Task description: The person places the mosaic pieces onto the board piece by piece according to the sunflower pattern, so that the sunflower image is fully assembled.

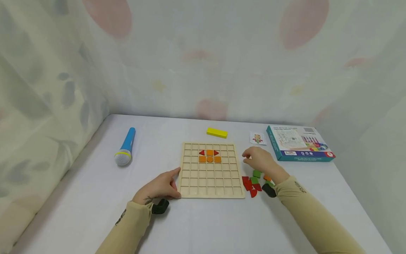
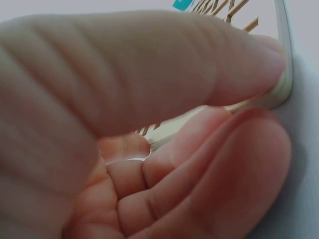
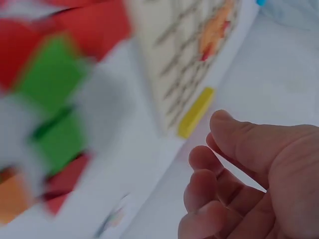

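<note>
A pale wooden grid board (image 1: 203,183) lies on the table. On it sit red triangles (image 1: 202,152), orange squares (image 1: 209,152) and an orange circle (image 1: 209,159). My left hand (image 1: 160,185) touches the board's left side, index finger on the edge and thumb (image 2: 239,64) at the near corner; its other fingers are bent. Just off the board's right edge, my right hand (image 1: 261,160) hovers with loosely bent fingers (image 3: 202,191) and no piece visible in them. Beneath and nearer lie red pieces (image 1: 247,184), green pieces (image 1: 257,173) and an orange piece (image 1: 267,178).
A yellow block (image 1: 217,133) lies behind the board. At the back right are a small pattern card (image 1: 257,138) and a flat toy box (image 1: 299,144). A blue toy microphone (image 1: 127,143) lies to the left. Curtains hang behind the table.
</note>
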